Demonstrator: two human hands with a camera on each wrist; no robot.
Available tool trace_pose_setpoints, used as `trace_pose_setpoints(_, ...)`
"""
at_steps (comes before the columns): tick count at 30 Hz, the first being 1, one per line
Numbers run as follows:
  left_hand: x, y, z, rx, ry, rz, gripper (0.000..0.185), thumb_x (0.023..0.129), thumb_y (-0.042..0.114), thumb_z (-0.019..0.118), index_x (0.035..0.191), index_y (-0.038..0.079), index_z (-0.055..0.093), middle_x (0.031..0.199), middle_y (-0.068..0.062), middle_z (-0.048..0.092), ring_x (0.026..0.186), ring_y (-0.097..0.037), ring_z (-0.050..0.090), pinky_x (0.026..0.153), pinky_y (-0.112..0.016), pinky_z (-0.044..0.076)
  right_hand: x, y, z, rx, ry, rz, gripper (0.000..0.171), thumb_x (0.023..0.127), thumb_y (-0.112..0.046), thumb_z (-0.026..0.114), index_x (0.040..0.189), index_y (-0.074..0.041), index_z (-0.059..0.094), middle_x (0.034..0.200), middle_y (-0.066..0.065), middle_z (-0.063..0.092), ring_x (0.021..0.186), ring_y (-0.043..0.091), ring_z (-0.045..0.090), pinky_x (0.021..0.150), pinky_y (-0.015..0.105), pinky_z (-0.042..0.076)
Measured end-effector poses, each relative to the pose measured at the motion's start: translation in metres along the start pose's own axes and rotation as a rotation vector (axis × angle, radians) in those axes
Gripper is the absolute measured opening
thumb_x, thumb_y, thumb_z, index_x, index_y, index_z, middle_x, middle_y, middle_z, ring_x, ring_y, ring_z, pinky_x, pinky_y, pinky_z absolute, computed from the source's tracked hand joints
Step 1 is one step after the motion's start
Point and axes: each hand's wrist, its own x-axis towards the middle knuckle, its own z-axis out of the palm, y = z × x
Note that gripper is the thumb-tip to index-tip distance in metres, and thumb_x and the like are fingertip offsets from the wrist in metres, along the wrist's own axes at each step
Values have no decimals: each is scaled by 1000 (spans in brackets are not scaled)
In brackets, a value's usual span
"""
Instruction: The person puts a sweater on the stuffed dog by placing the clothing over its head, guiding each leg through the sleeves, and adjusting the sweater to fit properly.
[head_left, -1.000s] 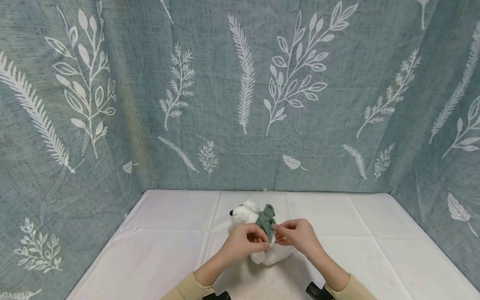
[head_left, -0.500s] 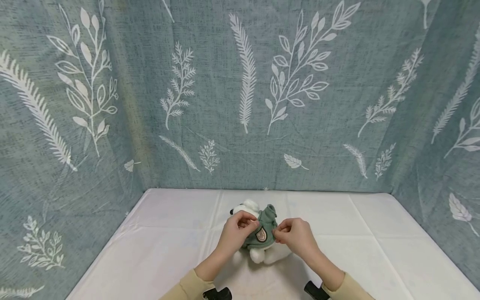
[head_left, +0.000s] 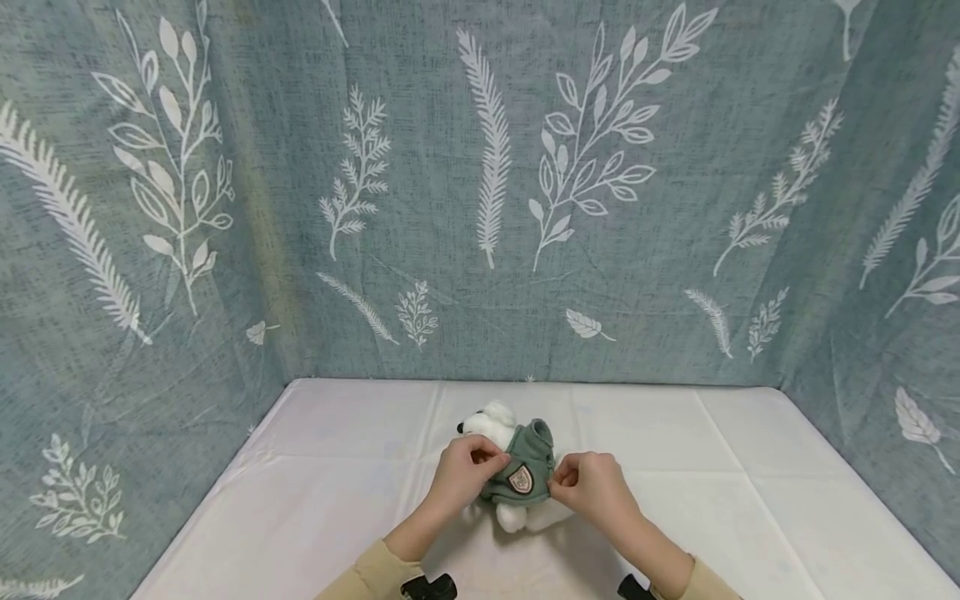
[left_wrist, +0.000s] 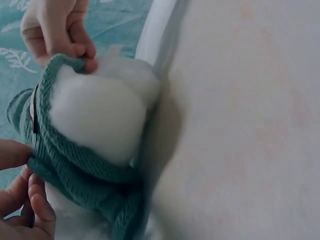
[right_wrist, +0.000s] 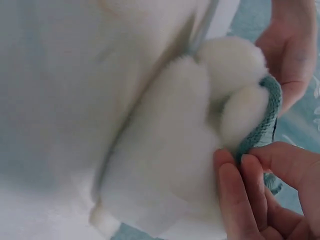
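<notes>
White cloth covers the table (head_left: 315, 500). Fingers of the left hand (head_left: 463, 475) and right hand (head_left: 588, 487) pinch the green knit sweater (head_left: 521, 475) from either side, around the white plush toy (head_left: 491, 427) lying mid-table.

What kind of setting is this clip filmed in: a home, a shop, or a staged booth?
Most likely a staged recording booth: a table under a white tablecloth is walled on three sides by a leaf-print curtain, and only a plush toy in a green sweater lies on it.
</notes>
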Motion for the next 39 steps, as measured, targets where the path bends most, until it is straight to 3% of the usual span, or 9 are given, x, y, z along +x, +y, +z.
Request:
trace_pose_setpoints(7,-5,-7,-3,132,8,65,10,82,10,72,75,11,65,73,3,56,63,-3,47,57,-19,42,-7,7,3,-26,5,-4,17,71,-5,74,61,-16,65,55,-9,61,49,-4,48,49,15,42)
trace_pose_setpoints(13,-8,-10,-9,168,-28,88,14,80,8,73,70,11,63,72,3,55,62,-2,46,57,-19,41,-9,8,6,-15,8,25,15,71,-4,73,63,-15,67,56,-9,61,50,-3,50,49,15,43)
trace_pose_setpoints(19,-5,-9,-4,134,-53,65,12,81,11,73,72,10,65,69,3,56,59,-2,45,54,-19,40,-9,8,6,11,32,51,16,72,-5,75,62,-14,67,56,-9,62,51,-2,52,49,15,43)
trace_pose_setpoints(29,-3,-7,-3,-65,-74,-20,14,84,16,72,87,3,67,83,-7,67,71,-10,55,62,-20,45,-5,11,5,260,-33,125,9,79,-8,73,70,-7,71,62,0,69,55,7,64,51,17,50)
trace_pose_setpoints(39,-5,-15,-13,40,-70,-32,11,83,14,72,80,5,68,76,-3,63,63,-6,49,55,-21,42,-5,13,3,220,-45,141,10,77,-10,75,68,-12,72,61,-3,68,54,6,62,49,20,49)
